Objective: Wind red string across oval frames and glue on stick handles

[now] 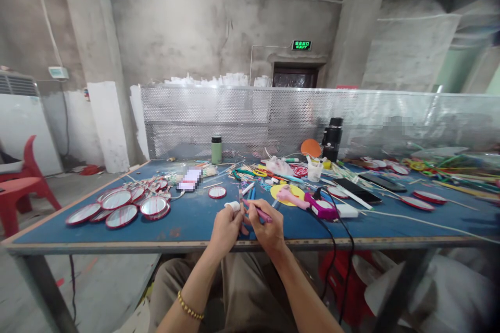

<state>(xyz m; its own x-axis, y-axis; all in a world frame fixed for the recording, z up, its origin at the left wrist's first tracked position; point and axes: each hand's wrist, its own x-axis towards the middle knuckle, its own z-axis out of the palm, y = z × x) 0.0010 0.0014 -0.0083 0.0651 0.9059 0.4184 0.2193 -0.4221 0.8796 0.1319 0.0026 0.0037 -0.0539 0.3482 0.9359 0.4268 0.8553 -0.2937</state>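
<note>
My left hand [226, 226] is closed just above the table's front edge, with a white wrap or small roll [233, 206] at its index finger. What it pinches is mostly hidden; a thin strip [241, 192] juts up from between the two hands. In my right hand [270, 225] is a purple pen-like tool [264, 214], its tip turned toward the left fingers. Beyond the hands lie blue pens [250, 192] and a white marker [247, 188]. A round red-rimmed mirror [217, 192] rests flat behind my left hand.
Several red-rimmed mirrors [122, 215] are piled at left near a phone [189, 180]. To the right lie a yellow disc [289, 195], a pink hot-glue gun [294, 197], a purple power block [322, 207] and cables. A green bottle [216, 150] and black flask [333, 139] stand behind.
</note>
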